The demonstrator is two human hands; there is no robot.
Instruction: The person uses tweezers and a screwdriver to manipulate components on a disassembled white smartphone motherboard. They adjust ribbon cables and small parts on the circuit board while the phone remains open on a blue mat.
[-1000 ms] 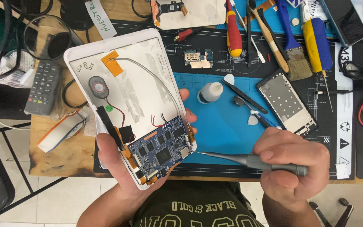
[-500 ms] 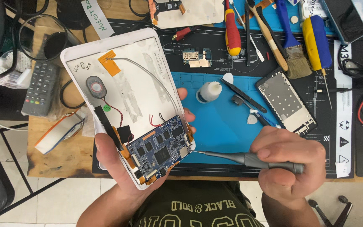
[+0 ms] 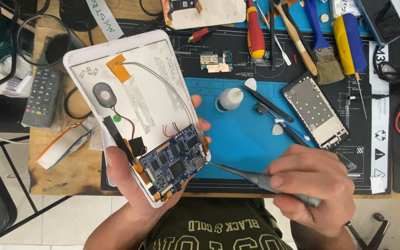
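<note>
Cradling the opened white tablet shell (image 3: 135, 92), my left hand (image 3: 130, 180) wraps its lower edge, fingers closed around the rim beside the blue circuit board (image 3: 174, 159). It looks light, stiff, and fragile around the thin wires, so I judge the edges safest. Right of the tablet, my right hand (image 3: 313, 183) pinches a grey screwdriver (image 3: 265, 178), tip touching the board's corner, above the blue mat (image 3: 237, 125) on the table (image 3: 70, 171).

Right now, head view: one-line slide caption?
Left hand holds an opened white tablet; right hand points a grey screwdriver at its blue circuit board.
</note>
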